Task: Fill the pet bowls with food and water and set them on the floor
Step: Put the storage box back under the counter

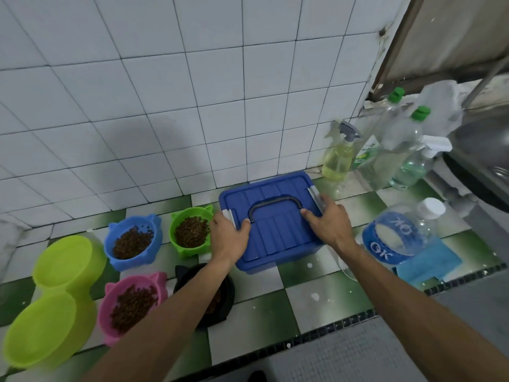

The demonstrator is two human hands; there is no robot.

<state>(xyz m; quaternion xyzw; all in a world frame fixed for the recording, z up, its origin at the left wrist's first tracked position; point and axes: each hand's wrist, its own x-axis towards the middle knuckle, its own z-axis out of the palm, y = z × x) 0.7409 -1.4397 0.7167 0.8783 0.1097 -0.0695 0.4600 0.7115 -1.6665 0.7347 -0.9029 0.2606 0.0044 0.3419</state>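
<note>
A blue lidded storage box with a dark handle sits on the green-and-white tiled counter. My left hand rests on its left edge by the grey latch, fingers on the lid. My right hand rests on the right edge by the other latch. Left of the box stand a green bowl, a blue bowl and a pink bowl, each holding brown kibble. A black bowl is partly hidden under my left forearm. A lime double bowl lies empty at the far left.
A large water bottle with a blue label and white cap lies right of the box on a blue cloth. Behind it stand a yellow spray bottle and two green-capped bottles. A metal sink is at the right.
</note>
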